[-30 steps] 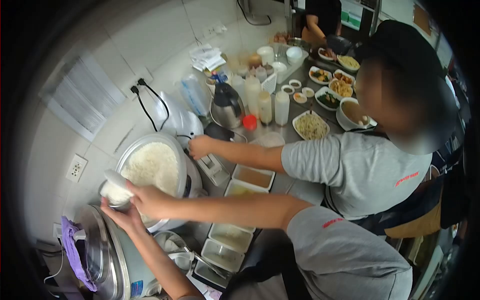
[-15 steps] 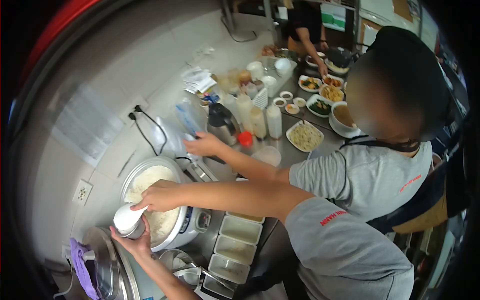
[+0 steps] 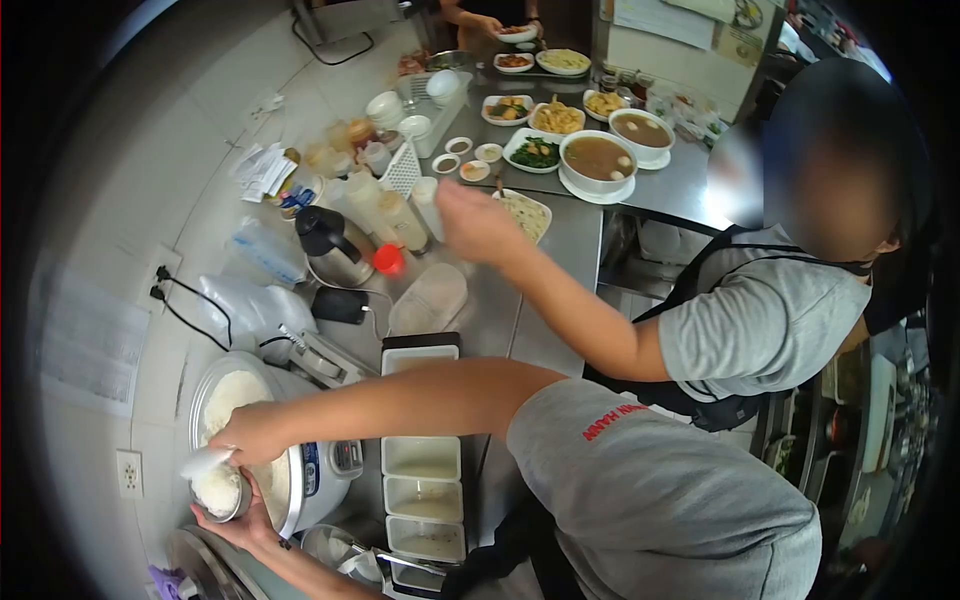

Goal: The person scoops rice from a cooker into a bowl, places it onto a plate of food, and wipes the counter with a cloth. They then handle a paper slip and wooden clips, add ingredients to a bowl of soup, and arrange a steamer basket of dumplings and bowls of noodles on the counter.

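My right hand is closed around a white rice paddle, held just over a small metal bowl. White rice fills the bowl. My left hand supports the bowl from below and the side, fingers curled around it. Both hands are at the near side of an open rice cooker, which holds more white rice. My right forearm crosses part of the cooker and a row of containers.
Several white rectangular containers line the counter beside the cooker. A kettle, squeeze bottles and a red cap stand farther back. A co-worker's arm reaches across the counter. Soup bowls and filled dishes occupy the far table.
My view has swung right, showing more of the far table. The paddle has shifted off the bowl's top, exposing the rice. The co-worker's hand has moved away from the wall side.
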Demonstrator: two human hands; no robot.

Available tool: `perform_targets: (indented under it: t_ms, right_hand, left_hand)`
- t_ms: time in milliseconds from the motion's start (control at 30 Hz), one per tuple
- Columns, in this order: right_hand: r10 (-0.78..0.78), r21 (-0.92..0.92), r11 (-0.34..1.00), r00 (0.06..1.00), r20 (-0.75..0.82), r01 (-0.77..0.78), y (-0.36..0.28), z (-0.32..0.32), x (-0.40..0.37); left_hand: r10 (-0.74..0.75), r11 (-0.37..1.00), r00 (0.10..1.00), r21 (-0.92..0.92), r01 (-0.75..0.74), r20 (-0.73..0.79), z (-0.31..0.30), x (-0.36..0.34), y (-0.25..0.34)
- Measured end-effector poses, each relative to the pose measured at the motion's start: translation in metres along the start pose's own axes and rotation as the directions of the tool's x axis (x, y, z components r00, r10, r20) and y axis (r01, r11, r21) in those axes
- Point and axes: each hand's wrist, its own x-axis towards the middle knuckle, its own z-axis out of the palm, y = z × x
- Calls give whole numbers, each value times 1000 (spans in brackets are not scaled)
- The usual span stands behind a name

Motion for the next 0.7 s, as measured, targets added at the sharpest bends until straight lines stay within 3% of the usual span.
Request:
perform_targets:
  t_ms: [100,133,167,200,300,400,433,500,600,700]
  right_hand:
    - [329,232,918,944,11,-322,-23,13,-19]
    - [335,218,919,942,6,-329,-30,24,-25]
    - [346,204,919,938,-1,-338,-36,37,-31]
    - [296,21,955,950,-99,-295,-42,48,-35]
    - [335,140,935,941,-43,-327,-37,55,-34]
    - [249,41,968,964,-92,-246,-35,45,-44]
    - [218,-5,976,970,-106,-219,-43,31,-48]
    - [250,173,961,948,-200,-217,-50,12,-64]
    - [412,464,845,877,-247,-266,-46,-4,-78]
    - [271,319,945,717,-643,-71,6,40,-65]
  left_hand:
    - [110,994,993,3,-110,-44,-7,8,-8]
    - [197,980,977,30,-195,-85,-8,11,-13]
    - [174,985,981,7,-174,-83,-11,12,-17]
    - [154,988,985,-13,-155,-81,-12,12,-20]
    - [196,980,976,-15,-199,-93,-12,9,-28]
    - [242,966,965,-69,-250,-103,-13,6,-33]
    - [190,967,972,-145,-210,-137,-8,0,-32]
    - [78,943,977,-302,-137,-200,-1,-8,-33]
    - [23,914,998,-406,0,52,-12,-10,-34]
    - [52,910,979,-413,35,196,-24,-7,-32]
